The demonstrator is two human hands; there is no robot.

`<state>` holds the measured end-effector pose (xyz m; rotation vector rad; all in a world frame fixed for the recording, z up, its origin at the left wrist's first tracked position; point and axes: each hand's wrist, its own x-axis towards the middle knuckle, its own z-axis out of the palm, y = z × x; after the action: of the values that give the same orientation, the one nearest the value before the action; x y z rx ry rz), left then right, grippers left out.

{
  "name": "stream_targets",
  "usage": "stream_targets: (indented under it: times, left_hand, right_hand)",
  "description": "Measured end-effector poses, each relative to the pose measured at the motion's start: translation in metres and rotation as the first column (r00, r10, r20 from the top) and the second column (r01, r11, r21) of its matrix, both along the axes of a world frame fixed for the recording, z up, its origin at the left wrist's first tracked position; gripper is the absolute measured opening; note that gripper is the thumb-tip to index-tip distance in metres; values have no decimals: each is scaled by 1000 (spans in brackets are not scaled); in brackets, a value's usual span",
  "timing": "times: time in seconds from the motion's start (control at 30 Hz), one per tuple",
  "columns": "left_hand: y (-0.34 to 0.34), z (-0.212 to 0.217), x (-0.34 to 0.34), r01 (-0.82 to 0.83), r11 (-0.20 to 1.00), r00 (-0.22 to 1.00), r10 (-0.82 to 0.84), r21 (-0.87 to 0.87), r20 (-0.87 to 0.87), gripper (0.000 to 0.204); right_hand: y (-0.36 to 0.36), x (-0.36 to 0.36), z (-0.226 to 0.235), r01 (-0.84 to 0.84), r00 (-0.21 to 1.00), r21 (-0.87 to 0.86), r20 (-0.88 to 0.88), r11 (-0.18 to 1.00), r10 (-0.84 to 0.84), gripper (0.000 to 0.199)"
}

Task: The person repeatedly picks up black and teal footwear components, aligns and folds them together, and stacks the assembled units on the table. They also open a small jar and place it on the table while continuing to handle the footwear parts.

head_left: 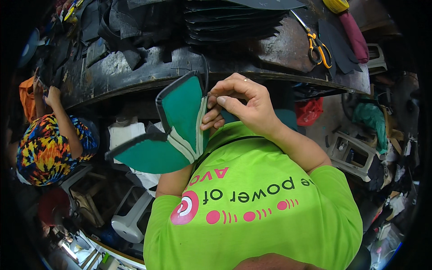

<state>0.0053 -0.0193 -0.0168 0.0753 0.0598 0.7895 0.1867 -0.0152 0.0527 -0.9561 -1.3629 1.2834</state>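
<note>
A green fabric piece (180,101) with black-bound edges and pale grey strips along its fold hangs in front of my chest, opened into two flaps. Behind its right edge, the fingers of my left hand (213,118) are wrapped on it; the rest of that hand is hidden by the fabric. My right hand (247,101), with a ring on one finger, pinches thumb and fingertips together at the fabric's upper right edge. What lies in that pinch is too small to make out. A dark strip rises from the fabric's top toward the table edge.
The dark worktable (148,74) lies just beyond my hands, bearing a stack of black sheets (234,27), black scraps (119,31) and orange-handled scissors (318,50). At left sits a person in a colourful shirt (56,146). Plastic stools (353,153) stand on the floor.
</note>
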Motion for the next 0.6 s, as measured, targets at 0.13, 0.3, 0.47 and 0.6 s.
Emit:
stream_targets:
  times: [0.13,0.3,0.47,0.6]
  left_hand:
    - [-4,0,0,-33,999,992,38,38,-123,33]
    - [2,-9,3,-18,994,891,64,105,-450,30]
    - [13,-9,-3,-8,986,821,103,168,-562,36]
    - [16,-1,1,-67,968,801,195,240,-565,38]
  right_hand:
    - [-4,0,6,19,998,11,64,1000,-20,16]
    - [-6,-1,9,81,983,108,158,991,-97,17]
    - [-6,0,9,111,976,108,174,988,-129,13]
    - [-3,4,7,88,969,118,221,989,-112,11]
